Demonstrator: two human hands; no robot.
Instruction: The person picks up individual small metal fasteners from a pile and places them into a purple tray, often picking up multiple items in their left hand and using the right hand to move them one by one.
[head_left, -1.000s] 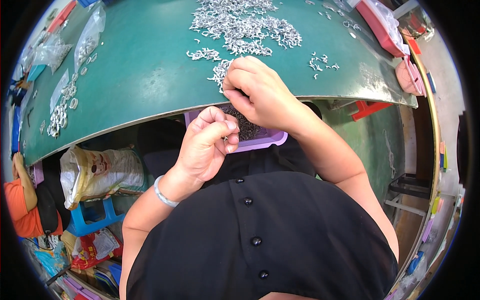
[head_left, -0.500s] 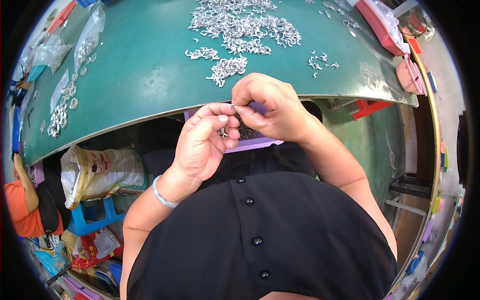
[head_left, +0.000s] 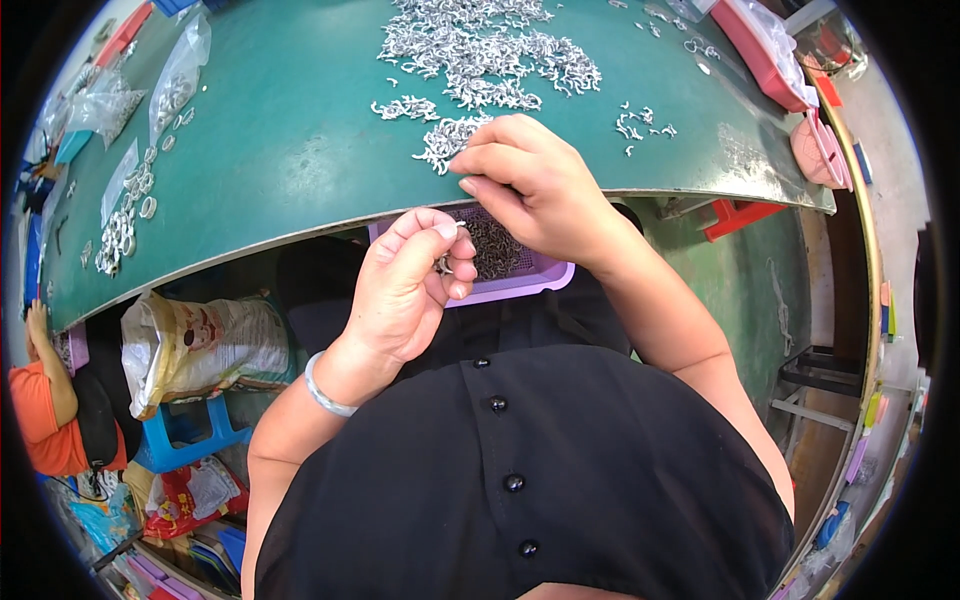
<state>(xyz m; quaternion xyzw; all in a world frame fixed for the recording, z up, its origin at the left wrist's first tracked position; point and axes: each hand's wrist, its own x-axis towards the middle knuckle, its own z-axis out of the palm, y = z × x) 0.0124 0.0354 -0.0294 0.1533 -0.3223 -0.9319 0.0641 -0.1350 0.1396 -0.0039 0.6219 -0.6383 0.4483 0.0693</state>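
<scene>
My left hand [head_left: 395,290] is closed above a purple plastic basket [head_left: 557,277], with a small curved silvery metal piece [head_left: 460,226] between thumb and forefinger. More such pieces partly show in its curled fingers. My right hand [head_left: 540,185] is over the table's near edge, fingers bent and thumb apart from the forefinger; I see nothing between them. Its fingertips are beside a small pile of curved silvery pieces [head_left: 443,142], partly hiding it. Small dark metal pieces [head_left: 497,250] lie in the basket, which sits below the table edge and is partly covered by my hands.
A big heap of silvery pieces [head_left: 470,55] covers the green table's [head_left: 300,130] far middle. Metal rings [head_left: 118,235] and clear bags [head_left: 178,80] lie left, a red bin [head_left: 765,55] far right. A sack [head_left: 205,340] stands lower left, near another person's orange sleeve [head_left: 45,415].
My right hand has left my left hand's fingertips and moved up and slightly left to the small pile. My left hand has stayed nearly still, and more of the basket shows.
</scene>
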